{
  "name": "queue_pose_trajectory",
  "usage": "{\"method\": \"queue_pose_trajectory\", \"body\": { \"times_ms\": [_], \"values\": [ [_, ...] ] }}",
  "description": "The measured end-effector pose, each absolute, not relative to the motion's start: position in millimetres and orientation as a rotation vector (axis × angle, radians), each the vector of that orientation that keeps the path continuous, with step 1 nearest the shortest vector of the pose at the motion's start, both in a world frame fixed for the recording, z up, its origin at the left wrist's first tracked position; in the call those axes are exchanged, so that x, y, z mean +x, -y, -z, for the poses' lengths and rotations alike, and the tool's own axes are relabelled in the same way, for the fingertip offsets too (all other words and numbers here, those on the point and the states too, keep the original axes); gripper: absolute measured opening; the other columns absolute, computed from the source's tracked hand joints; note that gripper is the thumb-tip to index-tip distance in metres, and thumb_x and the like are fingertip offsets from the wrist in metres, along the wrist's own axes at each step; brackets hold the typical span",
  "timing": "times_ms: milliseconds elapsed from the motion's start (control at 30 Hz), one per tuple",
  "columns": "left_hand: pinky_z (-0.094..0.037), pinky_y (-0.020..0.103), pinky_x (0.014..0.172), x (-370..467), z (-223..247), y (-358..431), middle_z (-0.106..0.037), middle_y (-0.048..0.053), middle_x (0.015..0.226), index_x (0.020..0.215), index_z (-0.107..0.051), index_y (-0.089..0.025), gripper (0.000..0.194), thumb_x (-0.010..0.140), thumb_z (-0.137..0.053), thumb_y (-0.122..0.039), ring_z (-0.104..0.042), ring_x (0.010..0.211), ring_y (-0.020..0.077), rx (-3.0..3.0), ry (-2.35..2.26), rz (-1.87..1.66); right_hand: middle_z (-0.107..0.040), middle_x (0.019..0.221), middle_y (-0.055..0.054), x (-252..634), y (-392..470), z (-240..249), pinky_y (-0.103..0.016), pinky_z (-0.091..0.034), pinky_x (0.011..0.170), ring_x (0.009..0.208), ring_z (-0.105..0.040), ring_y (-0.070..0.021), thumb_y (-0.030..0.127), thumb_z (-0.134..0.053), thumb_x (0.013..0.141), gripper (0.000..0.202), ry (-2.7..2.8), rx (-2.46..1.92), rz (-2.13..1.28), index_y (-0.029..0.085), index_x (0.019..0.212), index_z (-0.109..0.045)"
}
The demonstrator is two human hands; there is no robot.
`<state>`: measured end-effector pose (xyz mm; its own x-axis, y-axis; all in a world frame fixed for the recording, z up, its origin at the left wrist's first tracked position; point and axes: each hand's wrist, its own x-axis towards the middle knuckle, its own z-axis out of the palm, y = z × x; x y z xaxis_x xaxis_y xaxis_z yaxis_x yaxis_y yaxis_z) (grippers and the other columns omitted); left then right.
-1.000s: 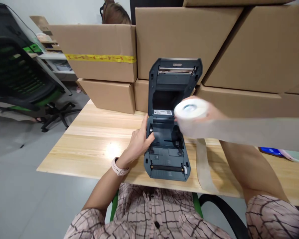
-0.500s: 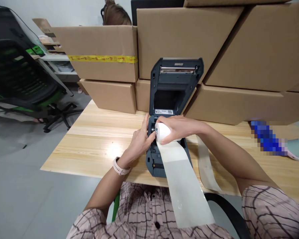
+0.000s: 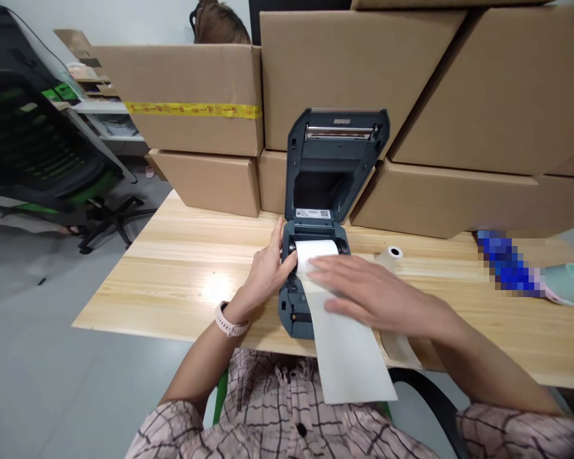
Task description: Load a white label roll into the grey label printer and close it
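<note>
A dark label printer (image 3: 297,326) stands on the table with its lid (image 3: 337,159) raised. Inside it sits a white paper roll (image 3: 316,250), and its loose strip (image 3: 349,357) hangs over the table's front edge. My left hand (image 3: 268,264) rests at the printer's left side, fingers apart, its thumb by the roll's left end. Over the roll and the strip lies my right hand (image 3: 363,290), palm down with fingers stretched out, slightly blurred.
A second small roll (image 3: 393,253) with a trailing strip is on the wooden table (image 3: 172,280) right of the printer. Cardboard boxes (image 3: 358,70) line the back. A pixelated blue item and a pale green one lie far right. A person's head shows behind the boxes.
My right hand has let go of the roll and moved right and down, flattening out. The roll now sits lower between the printer's holders. My left hand has stayed nearly in place.
</note>
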<state>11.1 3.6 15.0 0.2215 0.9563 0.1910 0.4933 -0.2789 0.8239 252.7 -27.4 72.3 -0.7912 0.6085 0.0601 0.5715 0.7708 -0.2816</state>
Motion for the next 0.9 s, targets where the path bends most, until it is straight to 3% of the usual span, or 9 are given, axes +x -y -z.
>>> {"method": "queue_pose_trajectory", "body": {
  "times_ms": [300,567,700,800,900],
  "values": [
    [-0.052,0.046,0.102,12.6,-15.9,-2.2,-0.062,0.016,0.149,0.168,-0.016,-0.019,0.081,0.097,-0.052,-0.034,-0.069,0.122,0.0300,1.833,-1.344,-0.964,-0.043,0.163,-0.025,229.6,92.9,-32.4,-0.057,-0.054,0.112,0.153,-0.042,-0.0382,0.061,-0.048,0.101,0.069,2.691,-1.002,0.006,0.014,0.152,-0.050],
    [-0.053,0.046,0.102,12.5,-13.6,-1.2,-0.056,0.015,0.156,0.167,-0.018,-0.021,0.080,0.097,-0.053,-0.035,-0.066,0.129,0.0304,1.804,-1.337,-0.980,-0.047,0.159,-0.028,221.2,100.5,-23.3,-0.058,-0.055,0.111,0.151,-0.045,-0.0391,0.056,-0.059,0.097,0.070,2.613,-1.017,0.100,0.012,0.150,-0.051],
    [-0.053,0.047,0.104,11.4,-11.7,-4.9,-0.052,0.014,0.160,0.167,-0.021,-0.024,0.079,0.097,-0.056,-0.033,-0.064,0.133,0.0315,1.751,-1.332,-0.987,-0.044,0.161,-0.027,221.2,101.3,-18.9,-0.058,-0.052,0.114,0.154,-0.040,-0.0381,0.056,-0.061,0.096,0.071,2.603,-1.015,0.067,0.012,0.151,-0.050],
    [-0.049,0.050,0.113,13.5,-10.7,5.0,-0.042,0.013,0.166,0.167,-0.020,-0.027,0.080,0.097,-0.058,-0.033,-0.052,0.146,0.0326,1.684,-1.271,-1.011,-0.038,0.166,-0.024,229.9,100.2,-25.7,-0.058,-0.049,0.116,0.157,-0.034,-0.0360,0.060,-0.058,0.096,0.073,2.621,-0.995,-0.054,0.016,0.153,-0.048],
    [-0.036,0.049,0.127,19.1,-7.3,37.2,-0.022,0.009,0.176,0.168,-0.012,-0.030,0.090,0.096,-0.066,-0.038,-0.027,0.161,0.0316,1.592,-1.144,-1.027,-0.047,0.163,-0.013,251.2,89.4,-46.2,-0.053,-0.052,0.115,0.151,-0.046,-0.0292,0.061,-0.051,0.100,0.063,2.590,-0.896,-0.295,0.027,0.153,-0.049]
  ]
}}
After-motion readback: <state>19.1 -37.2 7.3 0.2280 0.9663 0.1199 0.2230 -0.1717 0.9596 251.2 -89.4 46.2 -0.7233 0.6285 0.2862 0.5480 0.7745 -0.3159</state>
